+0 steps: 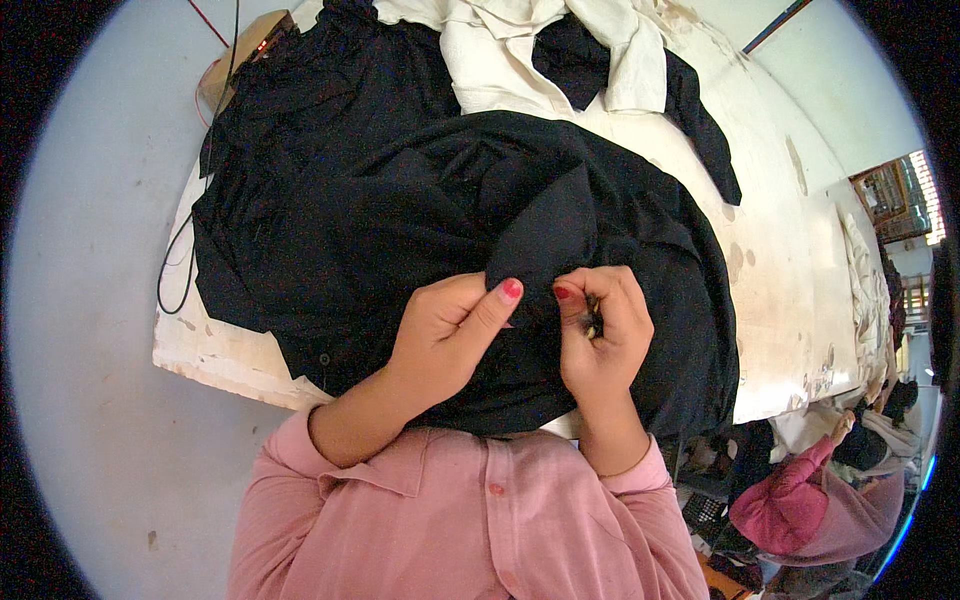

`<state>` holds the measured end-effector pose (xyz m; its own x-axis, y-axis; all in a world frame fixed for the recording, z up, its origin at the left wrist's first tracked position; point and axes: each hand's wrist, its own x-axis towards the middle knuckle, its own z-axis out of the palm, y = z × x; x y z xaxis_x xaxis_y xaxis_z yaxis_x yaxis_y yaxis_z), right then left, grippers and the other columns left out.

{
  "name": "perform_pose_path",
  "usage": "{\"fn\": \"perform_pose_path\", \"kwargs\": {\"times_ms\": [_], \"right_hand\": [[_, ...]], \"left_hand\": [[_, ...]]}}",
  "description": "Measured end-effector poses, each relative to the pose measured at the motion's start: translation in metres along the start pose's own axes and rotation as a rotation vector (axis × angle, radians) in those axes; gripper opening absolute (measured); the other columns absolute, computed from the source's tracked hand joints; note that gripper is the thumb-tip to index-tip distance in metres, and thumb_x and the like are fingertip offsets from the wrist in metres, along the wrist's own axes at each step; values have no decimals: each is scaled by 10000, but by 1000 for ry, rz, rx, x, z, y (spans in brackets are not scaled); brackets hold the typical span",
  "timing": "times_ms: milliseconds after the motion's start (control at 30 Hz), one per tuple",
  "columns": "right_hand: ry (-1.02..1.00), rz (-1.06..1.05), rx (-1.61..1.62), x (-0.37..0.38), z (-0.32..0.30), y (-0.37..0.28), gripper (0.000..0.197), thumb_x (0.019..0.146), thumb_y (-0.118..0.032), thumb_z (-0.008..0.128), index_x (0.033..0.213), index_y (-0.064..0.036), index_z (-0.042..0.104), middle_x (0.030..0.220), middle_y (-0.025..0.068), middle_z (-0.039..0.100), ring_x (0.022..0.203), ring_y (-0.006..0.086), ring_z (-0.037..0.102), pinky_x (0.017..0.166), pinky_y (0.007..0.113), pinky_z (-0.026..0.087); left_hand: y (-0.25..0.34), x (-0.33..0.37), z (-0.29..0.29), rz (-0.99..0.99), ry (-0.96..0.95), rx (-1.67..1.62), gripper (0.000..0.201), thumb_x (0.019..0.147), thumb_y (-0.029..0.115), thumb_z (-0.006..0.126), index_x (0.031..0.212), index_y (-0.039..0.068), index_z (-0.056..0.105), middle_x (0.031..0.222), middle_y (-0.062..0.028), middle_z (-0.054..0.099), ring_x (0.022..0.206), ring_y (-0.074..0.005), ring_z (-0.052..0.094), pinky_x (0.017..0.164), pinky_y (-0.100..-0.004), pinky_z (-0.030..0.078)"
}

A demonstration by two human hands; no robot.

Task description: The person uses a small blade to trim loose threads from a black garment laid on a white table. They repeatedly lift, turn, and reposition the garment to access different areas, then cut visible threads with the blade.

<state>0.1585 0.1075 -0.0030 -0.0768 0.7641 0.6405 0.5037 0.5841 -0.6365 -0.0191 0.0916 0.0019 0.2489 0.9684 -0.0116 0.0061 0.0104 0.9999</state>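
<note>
A black garment (380, 230) lies heaped across the table in front of me. My left hand (445, 325) is closed on a folded flap of its fabric, thumb on top. To the right, my right hand (608, 325) pinches the same flap near its lower edge between thumb and index finger. A small dark and yellowish object (594, 318) sits in the curled fingers of that hand, mostly hidden; its kind cannot be made out. The raised flap (545, 230) stands up between the two hands, and the hidden fingers are behind the cloth.
The pale, stained table (780, 300) extends to the right. White garments (510, 60) and a black sleeve (705, 130) lie at the far side. A cardboard box (245, 60) and a thin black cable (180, 270) are at the left. Another person (800, 500) works at the lower right.
</note>
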Motion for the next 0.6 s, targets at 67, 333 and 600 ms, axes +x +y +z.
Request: {"fn": "perform_pose_path", "kwargs": {"times_ms": [67,333,600], "right_hand": [[-59,204,373,-1,-4,4,101,856,-50,699,875,-9,609,834,77,568,585,159,521,513,253,409],[-188,274,886,-4,-20,-1,171,859,-131,724,883,-40,581,889,74,527,638,147,499,527,245,386],[-57,123,36,0,0,-13,318,729,4,778,1033,-54,704,900,114,614,835,226,620,703,297,505]], "left_hand": [[-2,1,5,-26,60,-279,320,1020,302,522,1031,16,664,982,-39,669,852,-110,644,792,-296,571],[-6,5,1,-138,96,-703,274,988,249,590,1117,8,609,993,-47,662,870,-116,657,739,-294,579],[-10,2,12,238,115,-399,373,862,7,716,1189,8,534,995,-59,664,864,-96,651,691,-225,543]]}}
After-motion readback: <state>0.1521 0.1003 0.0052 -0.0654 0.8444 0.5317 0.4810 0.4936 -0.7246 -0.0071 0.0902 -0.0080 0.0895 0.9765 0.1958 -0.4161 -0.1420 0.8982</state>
